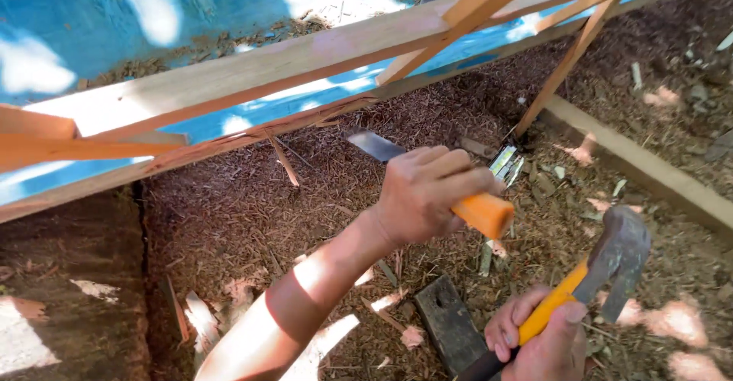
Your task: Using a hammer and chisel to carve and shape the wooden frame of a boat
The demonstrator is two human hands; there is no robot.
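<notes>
We log: left hand [421, 194] gripping orange-handled chisel [427, 176]; right hand [538, 343] gripping hammer [603, 270]; blue hull [114, 37], possibly a boat.

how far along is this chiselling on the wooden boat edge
Done so far: wood shavings cover the ground below the plank edge, so a good deal has been cut. In hand: the left hand holds an orange-handled chisel aimed at that edge; the right hand holds a hammer drawn back. How much remains can't be told.

chisel [397, 154] left of hammer [611, 263], wooden beam [305, 60] behind both.
</notes>
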